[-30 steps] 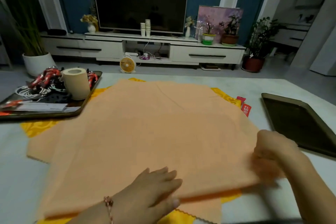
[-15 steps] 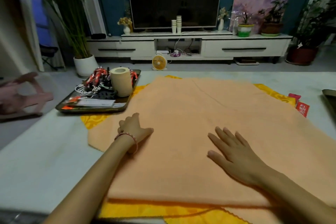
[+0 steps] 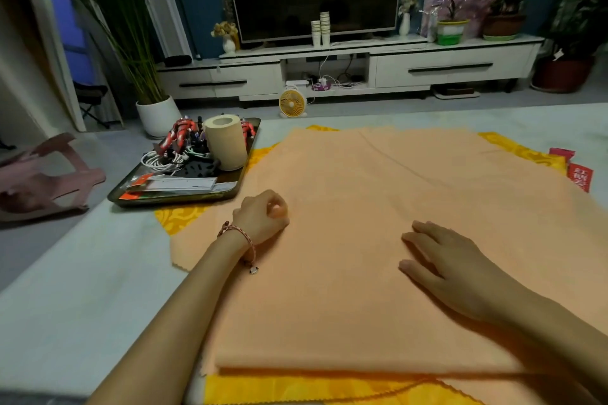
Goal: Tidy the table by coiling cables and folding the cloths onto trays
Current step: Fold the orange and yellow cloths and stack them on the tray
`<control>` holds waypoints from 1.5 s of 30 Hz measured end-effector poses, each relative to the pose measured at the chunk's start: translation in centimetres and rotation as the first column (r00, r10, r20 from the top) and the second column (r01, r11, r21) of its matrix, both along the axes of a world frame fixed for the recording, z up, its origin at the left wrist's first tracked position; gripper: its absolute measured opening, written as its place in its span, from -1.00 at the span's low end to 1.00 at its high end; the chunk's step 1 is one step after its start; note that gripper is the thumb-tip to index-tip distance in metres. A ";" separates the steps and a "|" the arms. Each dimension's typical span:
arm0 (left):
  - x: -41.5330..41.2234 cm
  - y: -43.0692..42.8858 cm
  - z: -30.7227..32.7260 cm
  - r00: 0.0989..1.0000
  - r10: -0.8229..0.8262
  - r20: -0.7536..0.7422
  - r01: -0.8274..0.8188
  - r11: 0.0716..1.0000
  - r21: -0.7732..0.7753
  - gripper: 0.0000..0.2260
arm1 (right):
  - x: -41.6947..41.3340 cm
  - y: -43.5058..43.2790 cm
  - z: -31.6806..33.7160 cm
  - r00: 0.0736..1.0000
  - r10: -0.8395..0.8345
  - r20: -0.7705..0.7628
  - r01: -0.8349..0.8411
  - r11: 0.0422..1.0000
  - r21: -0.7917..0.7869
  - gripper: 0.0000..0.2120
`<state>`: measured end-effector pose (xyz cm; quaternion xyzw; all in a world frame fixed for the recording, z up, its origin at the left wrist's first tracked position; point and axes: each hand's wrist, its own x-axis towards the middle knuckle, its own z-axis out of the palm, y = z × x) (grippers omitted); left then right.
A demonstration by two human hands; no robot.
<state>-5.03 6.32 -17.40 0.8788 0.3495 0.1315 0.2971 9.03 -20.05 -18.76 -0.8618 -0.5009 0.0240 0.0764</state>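
The table (image 3: 65, 322) is pale and fills the foreground. An orange cloth (image 3: 362, 194) lies spread across it, folded over, with its doubled edge nearest the person. A yellow cloth (image 3: 296, 391) lies beneath, showing at the near edge and far corners. A dark tray (image 3: 177, 199) sits at the table's far left, just beside the cloths. The right hand (image 3: 450, 270) rests palm down on the orange cloth, fingers straight and spread. The left hand (image 3: 263, 217) sits on the cloth near its left edge, fingers curled in; whether they pinch the fabric I cannot tell. On the tray stand a paper roll (image 3: 225, 146) and bundled cables (image 3: 161, 159)
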 end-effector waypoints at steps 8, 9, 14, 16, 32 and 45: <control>-1.4 2.3 0.5 0.992 0.124 0.027 -0.114 0.965 -0.237 -0.76 | -0.1 1.3 1.3 0.997 -0.002 -0.074 0.012 0.991 0.132 -0.60; -1.6 2.5 0.5 0.992 0.122 -0.010 -0.121 0.961 -0.248 -0.77 | -0.3 1.4 1.3 0.996 -0.001 -0.087 0.013 0.990 0.138 -0.61; -1.1 2.8 0.2 0.983 0.147 -0.107 -0.167 0.963 -0.209 -0.54 | -0.6 1.9 1.1 0.994 0.015 -0.105 0.001 0.988 0.157 -0.63; -1.2 3.0 0.2 0.984 0.158 -0.087 -0.175 0.948 -0.265 -0.58 | -0.5 2.0 1.1 0.994 0.011 -0.112 0.008 0.986 0.167 -0.63; -2.0 3.1 1.1 0.985 0.154 -0.078 -0.172 0.921 -0.348 -0.59 | -2.1 -0.9 0.2 0.990 0.127 -0.064 -0.127 0.992 0.003 -0.40; -6.6 -17.0 -0.4 0.715 -0.621 -0.321 0.686 0.536 0.491 -0.58 | -3.9 -6.9 1.2 0.927 0.343 -0.153 -0.352 0.935 -0.039 -0.25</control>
